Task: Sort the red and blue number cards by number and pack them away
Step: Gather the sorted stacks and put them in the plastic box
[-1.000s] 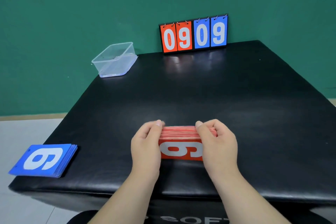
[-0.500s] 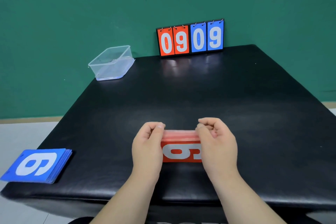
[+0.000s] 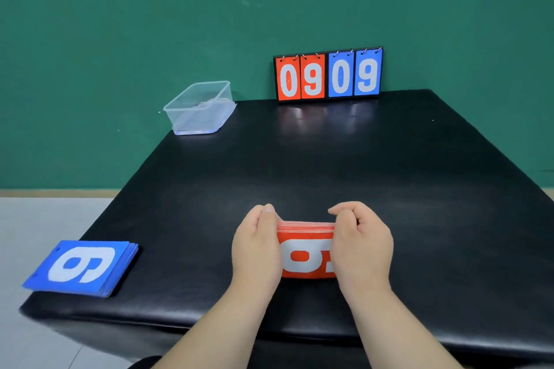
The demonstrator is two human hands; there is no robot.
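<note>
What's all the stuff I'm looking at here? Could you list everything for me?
red card stack: one stack, red with a white digit partly hidden, near middle of the table, held between both hands
blue card stack: one stack, blue with a white digit on top, near left corner of the table
plastic box: one, clear, far left corner of the table
scoreboard: one, black frame with two red and two blue flip cards reading 0 9 0 9, far edge against the wall
table: one, black, fills the middle of the view
wall: green, behind the table
floor: grey, at left
left hand: grips the red stack's left end
right hand: grips its right end
</note>
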